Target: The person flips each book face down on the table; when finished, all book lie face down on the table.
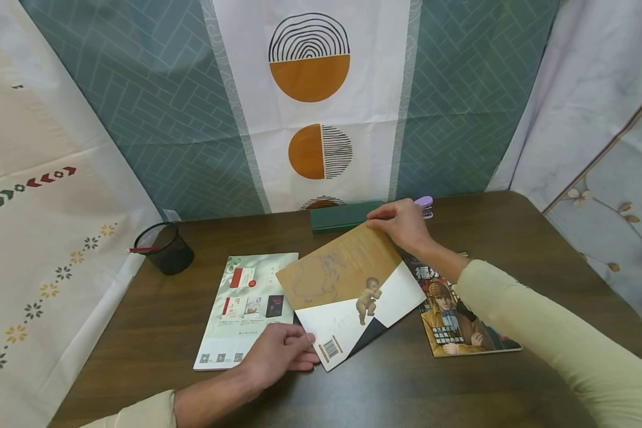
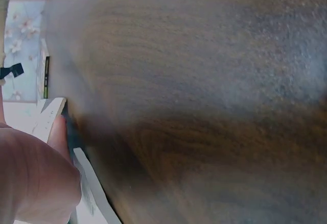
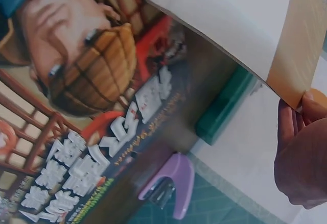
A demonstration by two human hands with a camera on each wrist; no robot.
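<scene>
A tan and white book (image 1: 348,297) with a baby figure and a barcode is held tilted above the table between both hands. My right hand (image 1: 403,224) pinches its upper corner; the right wrist view shows thumb and fingers on the tan corner of the book (image 3: 294,83). My left hand (image 1: 280,355) grips the lower left corner near the barcode, thumb on top. Under and left of it lies a pale green booklet (image 1: 251,315). To the right, below my right forearm, lies a magazine (image 1: 455,321) with a capped detective on its cover, partly covered by the arm.
At the back of the table (image 1: 406,392) lies a dark green box (image 1: 342,217), with a purple stapler (image 1: 425,205) to its right. A black mesh pen holder (image 1: 171,249) with a red pencil (image 1: 143,249) stands at the left. Curtains hang behind.
</scene>
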